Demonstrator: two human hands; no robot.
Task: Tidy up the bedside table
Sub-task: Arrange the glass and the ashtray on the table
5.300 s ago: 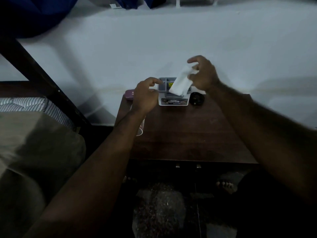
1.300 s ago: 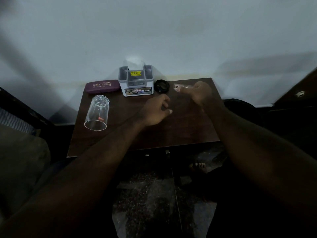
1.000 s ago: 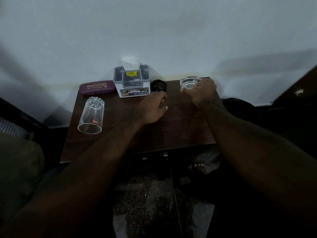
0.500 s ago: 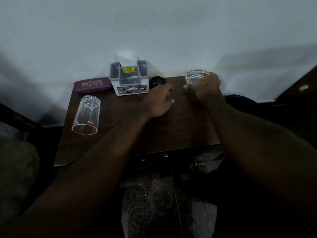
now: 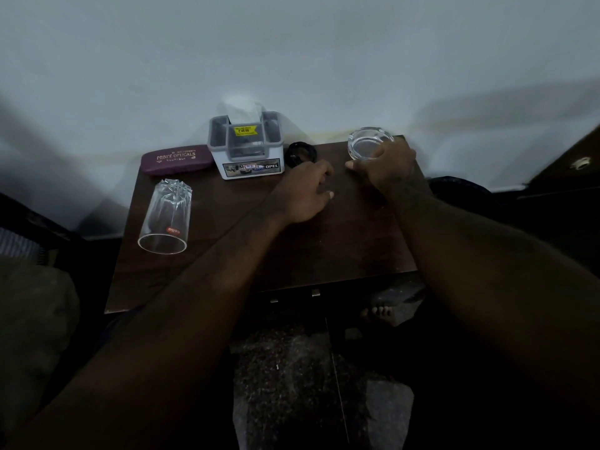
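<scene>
On the dark wooden bedside table (image 5: 324, 251), my right hand (image 5: 386, 167) grips a round clear glass ashtray (image 5: 368, 142) at the back right corner. My left hand (image 5: 303, 193) rests on the tabletop with fingers loosely curled and holds nothing, just in front of a small black round object (image 5: 300, 152). A grey tissue holder (image 5: 246, 146) with a white tissue stands at the back centre. A maroon spectacle case (image 5: 177, 159) lies to its left. A clear drinking glass (image 5: 166, 217) lies on its side near the left edge.
A white wall (image 5: 292, 60) runs right behind the table. A bed with a cushion (image 5: 29, 319) is at the left. Dark furniture (image 5: 565, 177) stands at the right. My bare foot (image 5: 380, 311) shows on the speckled floor below the table's front edge.
My right hand earlier held a white tissue over the holder. It has since taken hold of the glass ashtray and shifted it to the back right corner. My left hand has stayed near the black object.
</scene>
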